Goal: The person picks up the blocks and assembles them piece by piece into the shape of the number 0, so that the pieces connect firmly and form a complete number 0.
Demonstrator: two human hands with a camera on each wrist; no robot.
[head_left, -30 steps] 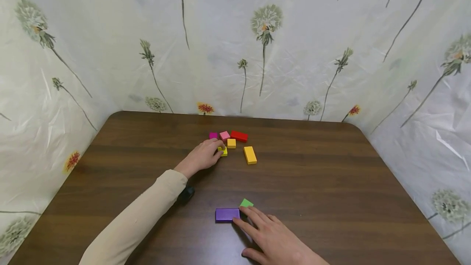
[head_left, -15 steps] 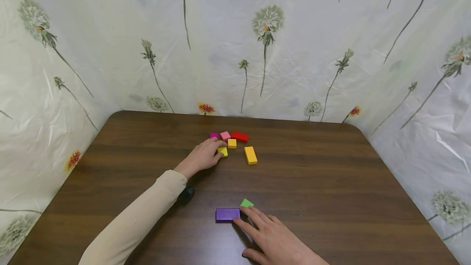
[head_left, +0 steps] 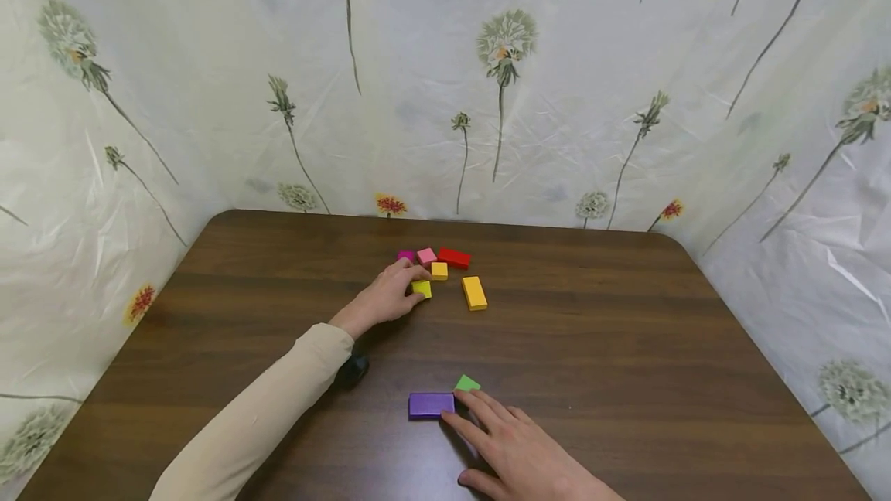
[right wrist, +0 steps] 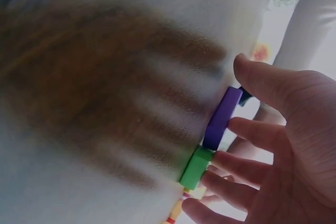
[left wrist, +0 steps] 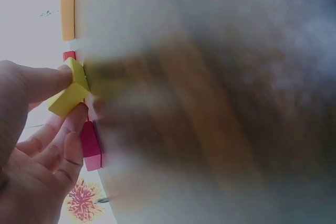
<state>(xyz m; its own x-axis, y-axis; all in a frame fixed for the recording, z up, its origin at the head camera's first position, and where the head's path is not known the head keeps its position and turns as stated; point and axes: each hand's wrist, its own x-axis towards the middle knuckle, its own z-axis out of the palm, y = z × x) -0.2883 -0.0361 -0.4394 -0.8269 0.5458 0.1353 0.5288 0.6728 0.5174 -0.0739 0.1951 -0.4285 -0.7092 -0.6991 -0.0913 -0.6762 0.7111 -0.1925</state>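
My left hand (head_left: pixel 384 294) pinches a small yellow block (left wrist: pixel 68 95) between thumb and fingers at the far side of the table. Seen from the left wrist, the block sits tilted between the thumb and a fingertip. Right beside that hand are a magenta block (head_left: pixel 405 256), a pink block (head_left: pixel 426 257) and a small orange block (head_left: pixel 439 271). Near the front, my right hand (head_left: pixel 518 447) has its fingers spread and loosely extended. Its fingertips touch a purple rectangular block (head_left: pixel 430 407) and a green block (right wrist: pixel 196 169), which is partly covered in the head view.
A red block (head_left: pixel 454 258) and an orange-yellow rectangular block (head_left: pixel 475 294) lie right of the left hand. Beneath the left wrist shows a black device (head_left: pixel 353 369). The brown wooden table (head_left: pixel 612 346) is bordered by a flower-patterned curtain (head_left: pixel 418 60).
The yellow block has turned slightly under the left fingers, and more of its top shows. My right hand and the purple and green blocks stay in place.
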